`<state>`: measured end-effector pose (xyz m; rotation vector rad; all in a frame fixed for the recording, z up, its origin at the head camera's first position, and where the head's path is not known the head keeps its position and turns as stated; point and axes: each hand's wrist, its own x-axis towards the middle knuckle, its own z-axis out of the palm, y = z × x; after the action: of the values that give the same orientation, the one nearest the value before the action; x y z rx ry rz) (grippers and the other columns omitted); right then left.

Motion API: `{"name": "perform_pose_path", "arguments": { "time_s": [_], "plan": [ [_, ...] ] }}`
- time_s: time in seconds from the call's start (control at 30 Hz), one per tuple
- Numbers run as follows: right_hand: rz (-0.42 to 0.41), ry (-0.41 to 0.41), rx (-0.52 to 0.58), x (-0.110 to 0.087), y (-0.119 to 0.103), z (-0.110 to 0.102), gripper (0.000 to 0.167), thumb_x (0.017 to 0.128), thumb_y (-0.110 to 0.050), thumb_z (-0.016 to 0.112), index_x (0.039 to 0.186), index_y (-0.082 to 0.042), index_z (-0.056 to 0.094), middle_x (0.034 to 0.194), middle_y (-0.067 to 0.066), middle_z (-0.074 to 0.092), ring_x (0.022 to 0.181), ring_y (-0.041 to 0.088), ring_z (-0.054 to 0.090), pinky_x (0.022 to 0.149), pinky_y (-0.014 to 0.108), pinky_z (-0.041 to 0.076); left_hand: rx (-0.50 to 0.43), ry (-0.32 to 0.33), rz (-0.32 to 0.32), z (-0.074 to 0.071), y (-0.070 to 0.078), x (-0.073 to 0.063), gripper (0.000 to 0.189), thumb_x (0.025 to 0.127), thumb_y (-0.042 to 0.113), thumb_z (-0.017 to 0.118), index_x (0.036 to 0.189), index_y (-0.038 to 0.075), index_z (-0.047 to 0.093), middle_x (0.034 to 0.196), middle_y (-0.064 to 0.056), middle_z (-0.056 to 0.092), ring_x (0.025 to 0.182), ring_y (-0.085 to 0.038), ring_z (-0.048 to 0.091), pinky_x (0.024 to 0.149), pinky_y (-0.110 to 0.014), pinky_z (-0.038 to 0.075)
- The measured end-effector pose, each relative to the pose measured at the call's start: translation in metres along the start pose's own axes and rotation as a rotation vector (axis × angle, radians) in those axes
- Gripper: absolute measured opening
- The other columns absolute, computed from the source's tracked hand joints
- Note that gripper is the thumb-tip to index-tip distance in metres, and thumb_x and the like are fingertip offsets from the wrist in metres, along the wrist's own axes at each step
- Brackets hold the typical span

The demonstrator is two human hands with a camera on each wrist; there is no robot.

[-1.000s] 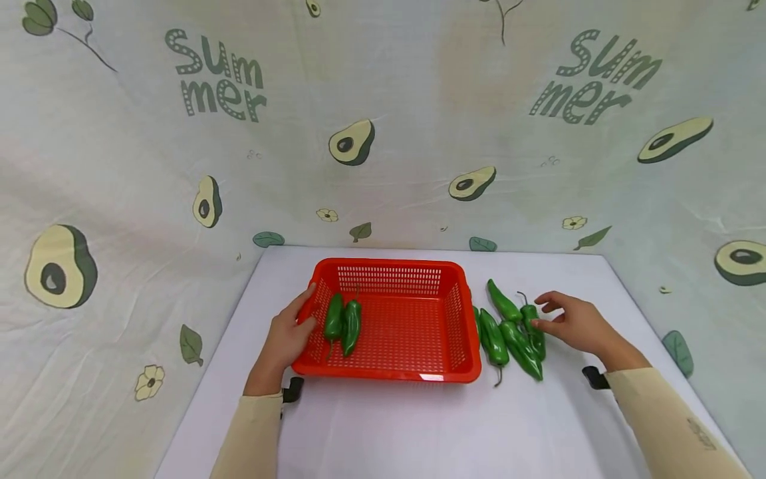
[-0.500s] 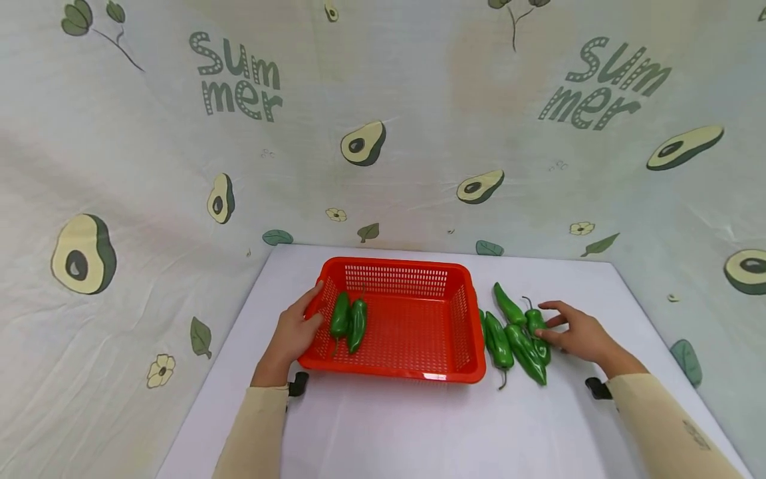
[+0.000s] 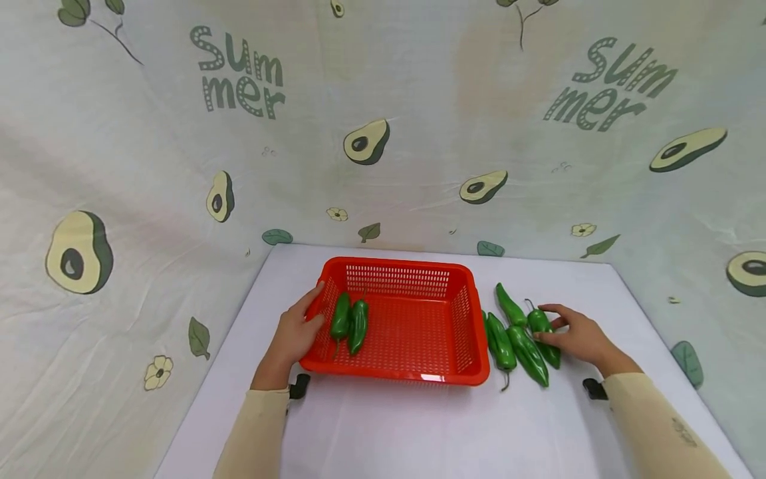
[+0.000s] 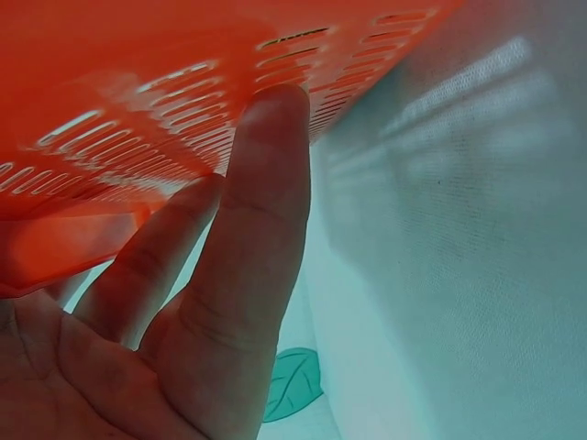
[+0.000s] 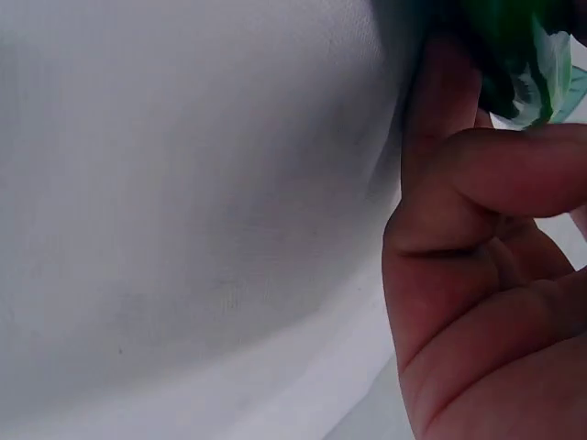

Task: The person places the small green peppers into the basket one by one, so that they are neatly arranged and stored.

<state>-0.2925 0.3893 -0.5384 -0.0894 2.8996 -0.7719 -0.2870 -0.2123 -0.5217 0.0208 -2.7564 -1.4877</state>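
Observation:
A red plastic basket [image 3: 389, 374] stands on the white table. Two green peppers, one a slim pepper [image 3: 341, 316] and beside it a glossier pepper [image 3: 358, 326], lie in its left part. My left hand [image 3: 294, 336] grips the basket's left wall, thumb over the rim; the left wrist view shows its fingers against the slotted outside. To the right of the basket, my right hand [image 3: 579, 337] pinches a green pepper [image 3: 538, 320] between thumb and fingers, and it still lies by the pile. The right wrist view shows only part of this pepper [image 5: 527, 46].
More green peppers lie right of the basket: one at the back [image 3: 510, 306], a large one in the middle [image 3: 528, 356] and a stemmed one [image 3: 501, 342]. Another pepper is mostly hidden by the basket wall. A printed cloth [image 3: 419, 86] hangs behind the table [image 3: 419, 439].
My right hand has closed in on the rightmost pepper, which has shifted and turned slightly away from its neighbours. The left hand keeps its hold on the basket. The head view has swung a little.

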Motion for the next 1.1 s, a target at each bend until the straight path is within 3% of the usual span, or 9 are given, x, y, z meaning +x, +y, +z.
{"name": "perform_pose_path", "arguments": {
  "time_s": [0.2, 0.53, 0.7, 0.93, 1.1],
  "plan": [
    [-0.015, 0.001, -0.012, -0.003, 0.004, -0.007, 0.082, 0.09, -0.051, 0.08, 0.15, -0.004, 0.051, 0.112, 0.022, 0.07, 0.103, 0.041, 0.064, 0.081, 0.059, 0.054, -0.002, -0.01, -0.002, 0.004, 0.006, -0.001, 0.066, 0.102, 0.021, 0.054, 0.163, 0.042, 0.039, 0.159, -0.009, 0.049, 0.118, -0.032, 0.059, 0.085, -0.042, 0.057],
    [0.001, -0.056, 0.023, -0.001, 0.005, -0.008, 0.081, 0.088, -0.051, 0.082, 0.148, -0.005, 0.052, 0.114, 0.023, 0.068, 0.104, 0.041, 0.064, 0.08, 0.057, 0.054, 0.005, -0.01, -0.021, 0.003, 0.008, -0.002, 0.066, 0.103, 0.021, 0.054, 0.162, 0.044, 0.039, 0.159, -0.008, 0.049, 0.122, -0.031, 0.056, 0.089, -0.044, 0.056],
    [0.0, -0.06, 0.023, 0.001, 0.004, -0.006, 0.082, 0.086, -0.052, 0.083, 0.146, -0.006, 0.053, 0.114, 0.023, 0.068, 0.102, 0.04, 0.064, 0.08, 0.055, 0.054, 0.009, 0.005, -0.033, 0.001, 0.006, -0.007, 0.065, 0.103, 0.023, 0.054, 0.162, 0.045, 0.039, 0.158, -0.009, 0.05, 0.118, -0.033, 0.057, 0.082, -0.04, 0.057],
    [0.018, -0.097, 0.058, 0.003, 0.006, -0.001, 0.082, 0.085, -0.051, 0.085, 0.145, -0.004, 0.053, 0.111, 0.02, 0.07, 0.098, 0.033, 0.066, 0.076, 0.047, 0.055, 0.019, 0.002, -0.065, -0.002, 0.002, -0.011, 0.065, 0.103, 0.022, 0.055, 0.163, 0.043, 0.04, 0.157, -0.013, 0.05, 0.11, -0.034, 0.059, 0.072, -0.035, 0.057],
    [0.046, -0.093, 0.123, 0.005, 0.006, -0.013, 0.083, 0.087, -0.049, 0.084, 0.146, -0.003, 0.049, 0.116, 0.024, 0.068, 0.091, 0.028, 0.065, 0.068, 0.04, 0.053, 0.02, 0.016, -0.022, 0.0, 0.002, -0.005, 0.065, 0.103, 0.022, 0.054, 0.162, 0.044, 0.04, 0.156, -0.01, 0.051, 0.11, -0.033, 0.059, 0.074, -0.037, 0.056]
  ]
}}
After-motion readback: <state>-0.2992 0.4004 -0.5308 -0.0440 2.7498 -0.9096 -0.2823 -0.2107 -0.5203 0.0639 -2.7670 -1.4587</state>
